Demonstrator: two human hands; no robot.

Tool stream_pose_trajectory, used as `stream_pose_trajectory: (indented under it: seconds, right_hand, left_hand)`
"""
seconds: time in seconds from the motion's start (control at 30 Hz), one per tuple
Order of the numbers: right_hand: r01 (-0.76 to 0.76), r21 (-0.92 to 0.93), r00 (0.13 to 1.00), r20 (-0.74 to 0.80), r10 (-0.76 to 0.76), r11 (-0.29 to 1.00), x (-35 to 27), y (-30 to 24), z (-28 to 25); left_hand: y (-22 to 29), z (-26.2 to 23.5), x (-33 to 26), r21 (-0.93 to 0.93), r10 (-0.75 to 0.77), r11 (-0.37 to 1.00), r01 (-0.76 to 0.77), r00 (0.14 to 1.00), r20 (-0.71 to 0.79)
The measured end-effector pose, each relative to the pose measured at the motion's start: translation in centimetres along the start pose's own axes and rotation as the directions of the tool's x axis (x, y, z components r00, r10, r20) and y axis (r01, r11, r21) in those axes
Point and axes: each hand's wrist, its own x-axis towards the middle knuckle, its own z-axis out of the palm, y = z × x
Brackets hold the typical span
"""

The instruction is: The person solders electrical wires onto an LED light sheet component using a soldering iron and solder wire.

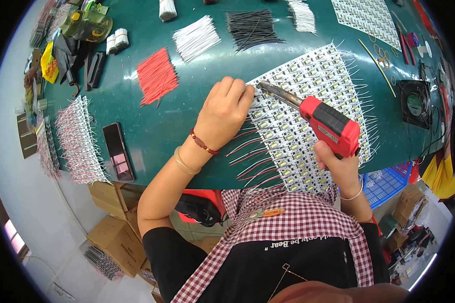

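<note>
Your right hand [340, 166] grips a red soldering gun [333, 126], tip at the board sheet's [293, 134] far-left corner; your left hand [225, 106] pinches there, contents hidden. Nearer rows trail wires [254, 169]; the corner seems unfinished.

Green tabletop [151, 131], glossy with reflected light; pale wall [12, 151] at left; tiled floor [186, 232] below.
</note>
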Motion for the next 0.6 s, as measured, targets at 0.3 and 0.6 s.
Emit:
stream_pose_trajectory:
  seconds: [0.3, 0.6]
  right_hand:
    - [0.024, 0.050, 0.998, -0.051, -0.022, 0.998, -0.33, -0.08, 0.06]
    - [-0.019, 0.054, 1.000, -0.023, 0.020, 0.998, -0.18, -0.16, 0.33]
  left_hand:
    - [0.06, -0.04, -0.08, 0.018, 0.003, 1.000, -0.003, 1.000, 0.008]
    - [0.11, 0.11, -0.21, 0.043, 0.009, 0.999, -0.009, 1.000, -0.006]
